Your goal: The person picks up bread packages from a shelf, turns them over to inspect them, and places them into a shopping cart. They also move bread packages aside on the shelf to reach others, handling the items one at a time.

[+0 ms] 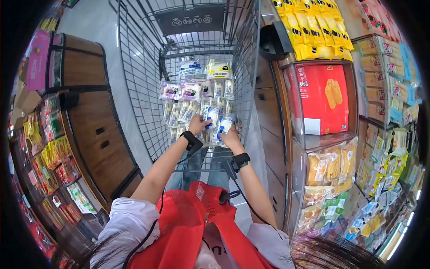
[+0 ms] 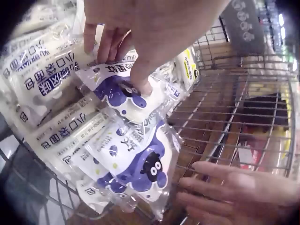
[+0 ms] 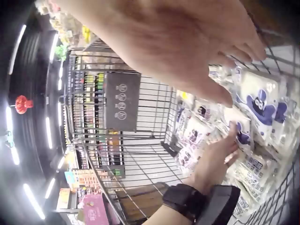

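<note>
- Between the stocked shelves (image 1: 331, 170) and a wooden cabinet (image 1: 94, 130), a wire cart (image 1: 139, 85) stands ahead of the person. Rows of clear bread packets (image 1: 188, 92) lie on its basket floor.
- Over the near end of those rows, the left hand (image 1: 197, 124) pinches the upper packet (image 2: 124, 93), a clear bag with a blue cartoon print. 1 thick digit presses on the printed face and the other fingers curl over the far edge.
- Just beside it, the right hand (image 1: 230, 136) is released, its fingers straight and close to the lower packet (image 2: 140, 166), near the cart's right wall. Whether the fingertips touch the film I cannot tell.
- Near the right corner at the handle end, the upper packet rests on the pile, printed face up, overlapping the lower packet.
- Its long axis seems to run roughly along the cart, from the handle end toward the far end, tilted a little toward the right wall.
- The step in hand looks like picking 1 packet off the pile.
- Done well, the pinch belongs on the sealed film edge, not on the soft bread.
- The lift is best kept flat, so the 2 overlapping bags part cleanly.
- The right hand could steady the lower packet.
</note>
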### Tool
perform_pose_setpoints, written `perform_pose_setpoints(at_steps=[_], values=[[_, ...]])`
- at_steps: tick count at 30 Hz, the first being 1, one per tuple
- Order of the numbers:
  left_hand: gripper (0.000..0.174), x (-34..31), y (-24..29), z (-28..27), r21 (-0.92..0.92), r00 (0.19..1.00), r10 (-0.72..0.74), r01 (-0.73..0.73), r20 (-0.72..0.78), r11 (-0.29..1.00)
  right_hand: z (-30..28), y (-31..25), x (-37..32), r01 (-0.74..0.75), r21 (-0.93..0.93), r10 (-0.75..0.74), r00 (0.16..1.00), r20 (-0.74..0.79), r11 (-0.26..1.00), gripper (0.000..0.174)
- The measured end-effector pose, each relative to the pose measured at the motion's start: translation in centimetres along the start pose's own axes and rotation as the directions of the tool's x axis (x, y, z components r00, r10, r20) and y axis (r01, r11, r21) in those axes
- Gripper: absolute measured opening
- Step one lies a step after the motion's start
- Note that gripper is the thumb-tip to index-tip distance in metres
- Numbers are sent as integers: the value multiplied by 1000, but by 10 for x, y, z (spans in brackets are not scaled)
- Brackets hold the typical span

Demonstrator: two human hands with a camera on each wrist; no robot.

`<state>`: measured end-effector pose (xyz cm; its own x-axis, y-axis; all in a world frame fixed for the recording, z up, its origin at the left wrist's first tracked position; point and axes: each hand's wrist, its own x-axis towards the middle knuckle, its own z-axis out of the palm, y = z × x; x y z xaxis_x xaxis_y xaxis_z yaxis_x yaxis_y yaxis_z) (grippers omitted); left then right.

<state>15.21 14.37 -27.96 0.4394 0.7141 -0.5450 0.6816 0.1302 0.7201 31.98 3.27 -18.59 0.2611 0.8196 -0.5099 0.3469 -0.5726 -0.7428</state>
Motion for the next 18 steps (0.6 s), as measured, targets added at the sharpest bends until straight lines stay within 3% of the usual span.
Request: perform_pose_setpoints(at_steps=[1, 3, 5, 9, 10, 12, 14, 17, 18], values=[[62, 2, -5, 5, -25, 998, -29, 27, -57, 999, 6, -5, -3, -136, -59, 134, 990, -37, 989, 55], [64, 1, 12, -1, -28, 977, -209, 210, 45, 977, 19, -20, -4, -402, -157, 382, 913, -143, 902, 57], [67, 4, 11, 8, -25, 974, -219, 218, -60, 976, 22, -29, -2, -370, -229, 325, 922, -212, 900, 64], [73, 1, 21, 18, 0, 953, -217, 222, -213, 975, 38, -34, 5, -480, -369, 386, 872, -301, 796, 77], [76, 1, 24, 17, -82, 957, -225, 213, -185, 974, 39, -30, 11, -514, -364, 423, 854, -304, 776, 77], [78, -10, 47, 0, -50, 973, -158, 152, -168, 987, 37, -30, 18, -541, -390, 440, 838, -322, 745, 79], [76, -17, 56, -14, -3, 980, -130, 131, -153, 991, 32, -27, 24, -548, -336, 491, 836, -246, 766, 75], [74, -16, 27, -29, -22, 992, -110, 109, -59, 994, 29, -30, 18, -534, -382, 499, 844, -195, 754, 48], [65, -29, 46, -47, -48, 996, -63, 60, -61, 997, 24, -38, 14, -508, -433, 483, 858, -175, 745, 38]])
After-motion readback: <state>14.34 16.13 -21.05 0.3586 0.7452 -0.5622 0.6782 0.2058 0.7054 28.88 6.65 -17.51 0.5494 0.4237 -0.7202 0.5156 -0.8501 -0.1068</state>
